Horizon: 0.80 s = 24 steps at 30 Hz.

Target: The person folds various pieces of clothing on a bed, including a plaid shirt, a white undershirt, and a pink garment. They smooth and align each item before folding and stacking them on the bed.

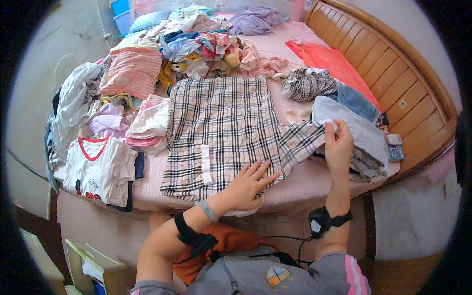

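Observation:
A plaid shirt (225,118) in pale pink with black and white checks lies spread on the bed before me. A white strip crosses its lower left part. My left hand (249,186) rests on the cloth near the collar end, palm down with the fingers spread. At the right, my right hand (338,145) pinches the white cuff (328,124) of the shirt's right-hand sleeve (302,138), which is drawn out sideways. The shirt's other sleeve cannot be made out.
Folded white tops (103,166) are stacked at the bed's left front. Beyond them rises a heap of mixed clothes (191,48). Folded trousers (354,132) and a crumpled plaid garment (311,84) lie on the right, beside the wooden headboard (391,66). An open drawer (92,258) stands lower left.

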Each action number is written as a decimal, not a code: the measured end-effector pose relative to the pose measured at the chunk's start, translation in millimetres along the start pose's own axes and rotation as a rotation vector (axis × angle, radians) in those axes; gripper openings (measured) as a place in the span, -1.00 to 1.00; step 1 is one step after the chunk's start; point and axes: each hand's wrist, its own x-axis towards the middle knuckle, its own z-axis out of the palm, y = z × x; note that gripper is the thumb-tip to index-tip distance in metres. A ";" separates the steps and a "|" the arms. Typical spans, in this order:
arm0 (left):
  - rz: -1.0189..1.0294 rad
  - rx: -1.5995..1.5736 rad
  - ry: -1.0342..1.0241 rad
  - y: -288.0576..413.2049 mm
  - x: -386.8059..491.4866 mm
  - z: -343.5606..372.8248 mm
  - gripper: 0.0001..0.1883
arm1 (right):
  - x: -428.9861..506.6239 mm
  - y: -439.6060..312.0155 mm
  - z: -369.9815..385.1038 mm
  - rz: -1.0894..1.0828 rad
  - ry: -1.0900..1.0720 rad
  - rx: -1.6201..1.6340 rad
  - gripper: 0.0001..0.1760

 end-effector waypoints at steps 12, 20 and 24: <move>-0.389 -1.252 0.404 -21.4 26.6 -28.8 -0.34 | -13.2 -30.1 61.9 -0.173 -0.790 0.472 -0.71; -0.536 -1.198 0.621 -54.4 57.9 -49.0 -0.44 | -28.0 -5.5 58.9 -0.192 -0.494 0.269 -0.73; -0.524 -1.052 0.618 -59.9 56.8 -45.2 -0.42 | -32.1 -6.0 53.2 -0.251 -0.469 0.046 -0.71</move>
